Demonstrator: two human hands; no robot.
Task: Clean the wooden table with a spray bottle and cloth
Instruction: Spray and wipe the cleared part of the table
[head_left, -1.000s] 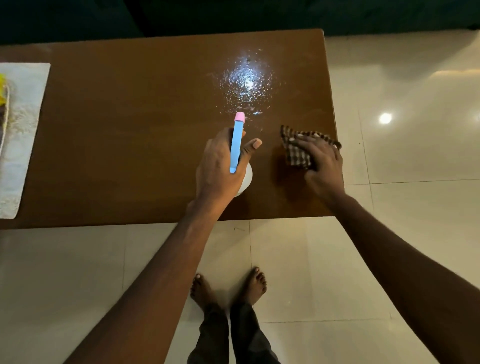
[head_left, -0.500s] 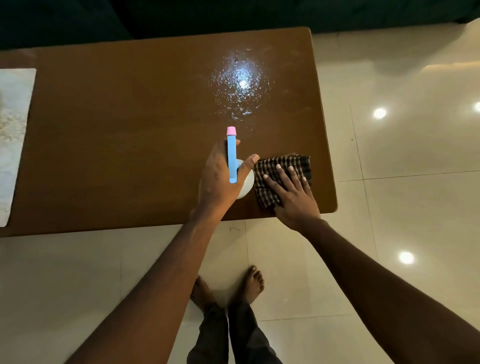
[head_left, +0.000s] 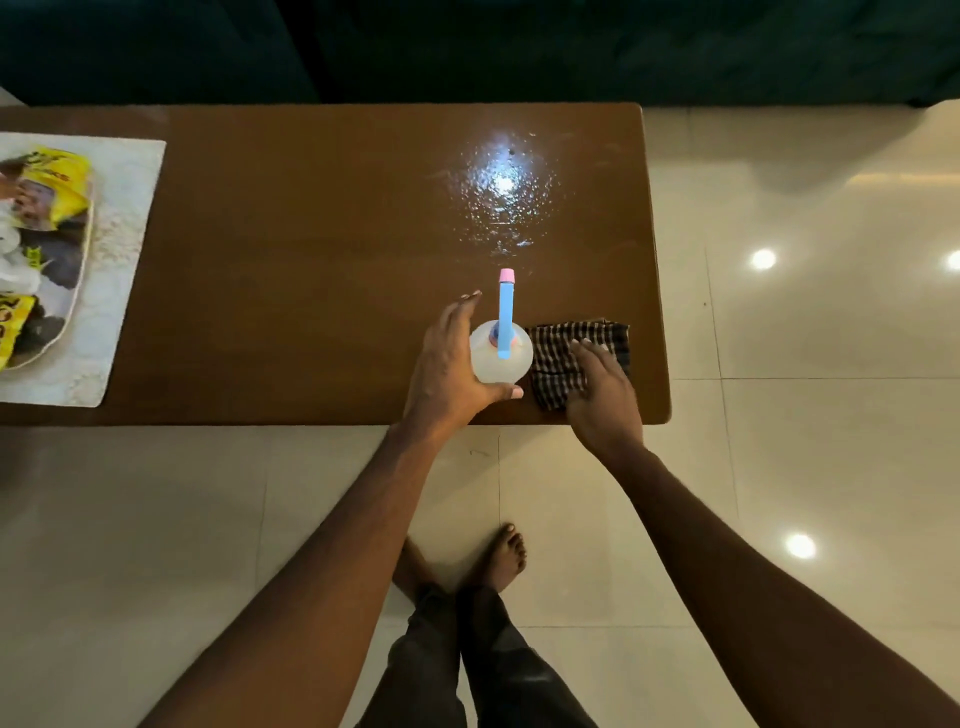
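Observation:
A clear spray bottle with a blue head and pink nozzle stands upright on the wooden table, near its front right corner. My left hand is beside the bottle on its left; the fingers are straight and lifted off it, and only the thumb touches its near side. A brown checked cloth lies flat just right of the bottle. My right hand rests on the cloth with straight fingers. A wet sprayed patch glistens farther back on the table.
At the table's left end lies a pale mat carrying a tray of yellow packets. The table's right edge is close to the cloth. Pale tiled floor surrounds the table, and my bare feet stand below its front edge.
My right hand slid the cloth from the right edge to beside the bottle and flattened it. My left hand loosened its grip on the bottle, its fingers now straight.

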